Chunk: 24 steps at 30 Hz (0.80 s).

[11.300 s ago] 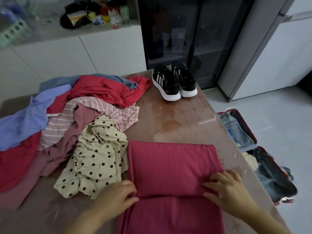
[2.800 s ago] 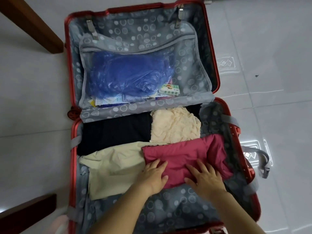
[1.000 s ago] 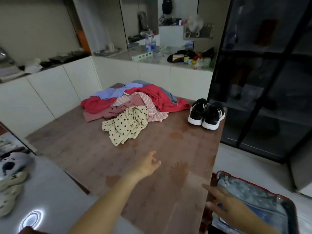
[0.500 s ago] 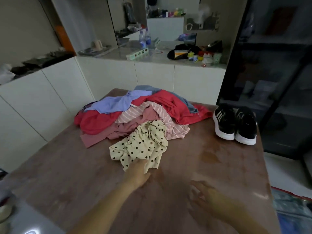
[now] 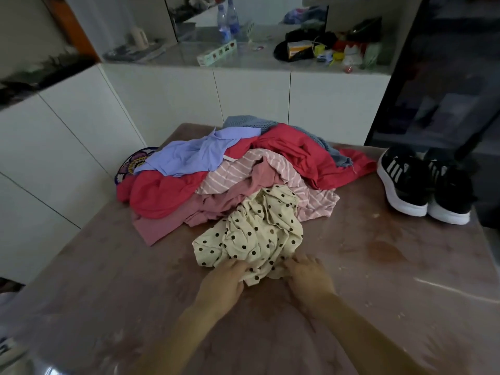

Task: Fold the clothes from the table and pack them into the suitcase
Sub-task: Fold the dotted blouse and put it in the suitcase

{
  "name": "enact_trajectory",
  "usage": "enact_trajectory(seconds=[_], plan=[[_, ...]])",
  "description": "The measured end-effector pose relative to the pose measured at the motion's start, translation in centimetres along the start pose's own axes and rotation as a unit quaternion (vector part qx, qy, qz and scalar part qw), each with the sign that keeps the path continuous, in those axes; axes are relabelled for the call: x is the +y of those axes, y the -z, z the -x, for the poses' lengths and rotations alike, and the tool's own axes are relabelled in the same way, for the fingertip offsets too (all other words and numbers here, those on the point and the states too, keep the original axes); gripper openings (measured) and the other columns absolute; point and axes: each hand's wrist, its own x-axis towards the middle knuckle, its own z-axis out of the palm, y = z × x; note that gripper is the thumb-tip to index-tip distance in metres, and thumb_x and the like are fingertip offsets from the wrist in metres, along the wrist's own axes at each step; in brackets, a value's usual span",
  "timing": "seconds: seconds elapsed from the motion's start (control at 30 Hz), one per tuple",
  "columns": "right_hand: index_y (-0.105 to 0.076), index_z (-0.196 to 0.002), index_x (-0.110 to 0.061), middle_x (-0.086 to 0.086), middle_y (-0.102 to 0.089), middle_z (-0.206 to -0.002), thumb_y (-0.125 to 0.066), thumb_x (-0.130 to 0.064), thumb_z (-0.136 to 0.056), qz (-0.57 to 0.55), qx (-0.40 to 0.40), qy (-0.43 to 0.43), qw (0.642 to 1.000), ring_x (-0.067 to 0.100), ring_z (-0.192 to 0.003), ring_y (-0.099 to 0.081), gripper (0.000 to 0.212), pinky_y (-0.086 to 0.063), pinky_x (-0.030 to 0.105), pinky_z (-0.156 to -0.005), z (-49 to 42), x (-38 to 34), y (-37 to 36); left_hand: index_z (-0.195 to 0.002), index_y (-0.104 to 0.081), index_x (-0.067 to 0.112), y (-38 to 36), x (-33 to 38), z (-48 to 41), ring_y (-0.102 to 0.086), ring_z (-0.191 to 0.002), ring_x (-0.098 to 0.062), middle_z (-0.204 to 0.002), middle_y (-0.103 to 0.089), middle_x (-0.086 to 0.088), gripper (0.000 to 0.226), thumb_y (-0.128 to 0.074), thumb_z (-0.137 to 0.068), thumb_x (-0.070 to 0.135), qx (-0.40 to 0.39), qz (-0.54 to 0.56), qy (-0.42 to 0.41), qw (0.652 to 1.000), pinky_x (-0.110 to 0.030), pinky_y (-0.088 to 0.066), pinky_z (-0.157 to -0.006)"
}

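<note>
A crumpled cream garment with black polka dots lies at the near edge of a clothes pile on the brown table. My left hand grips its near hem on the left. My right hand grips the hem on the right. Behind it lie a pink striped top, a dusty pink piece, red clothes, a lilac shirt and a blue-grey knit. The suitcase is out of view.
A pair of black sneakers with white soles stands at the table's right side. White cabinets with a cluttered counter run behind the table. A dark glass cabinet is at the right.
My view moved closer to the table. Both hands moved forward and took hold of the polka-dot garment's near edge; half a second ago only the left hand touched it.
</note>
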Motion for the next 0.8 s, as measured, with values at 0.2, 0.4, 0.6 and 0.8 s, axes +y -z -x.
enact_trajectory(seconds=[0.2, 0.4, 0.6, 0.8], plan=[[-0.067, -0.076, -0.027, -0.007, -0.058, -0.068, -0.084, -0.028, -0.030, 0.108, 0.022, 0.109, 0.988, 0.017, -0.058, -0.060, 0.050, -0.050, 0.031, -0.061, 2.2, 3.3, 0.4, -0.110, -0.060, 0.029, 0.5, 0.2, 1.8, -0.054, -0.093, -0.007, -0.100, -0.058, 0.011, 0.020, -0.053, -0.091, 0.032, 0.001, 0.007, -0.028, 1.000, -0.026, -0.046, -0.076], [-0.063, -0.063, -0.024, 0.000, -0.057, -0.064, -0.037, -0.019, -0.057, 0.178, 0.060, 0.095, 0.978, 0.023, -0.054, -0.059, 0.027, -0.031, 0.035, -0.069, 9.8, 11.3, 2.7, -0.096, -0.059, 0.025, 0.2, 2.0, 4.9, -0.053, -0.092, -0.007, -0.092, -0.050, 0.016, 0.015, -0.052, -0.092, 0.037, -0.081, -0.038, -0.044, 0.995, -0.016, -0.038, -0.065], [-0.065, -0.063, -0.027, -0.002, -0.055, -0.062, -0.055, -0.022, -0.051, 0.187, -0.008, -0.064, 0.980, 0.024, -0.053, -0.059, 0.017, -0.039, 0.037, -0.068, 17.6, 18.3, 5.5, -0.082, -0.056, 0.023, -0.4, 6.1, 8.6, -0.042, -0.082, -0.005, -0.075, -0.037, 0.014, 0.025, -0.051, -0.090, 0.046, -0.206, -0.083, -0.068, 0.973, -0.018, -0.028, -0.058], [-0.065, -0.061, -0.022, 0.000, -0.054, -0.057, -0.072, -0.003, -0.033, 0.168, -0.049, -0.165, 0.971, 0.028, -0.050, -0.058, 0.034, -0.042, 0.038, -0.058, 23.0, 22.2, 6.4, -0.067, -0.051, 0.016, -1.9, 11.4, 11.3, -0.043, -0.063, -0.013, -0.068, -0.047, 0.003, 0.039, -0.053, -0.084, 0.051, -0.316, -0.059, -0.079, 0.943, -0.023, -0.032, -0.061]])
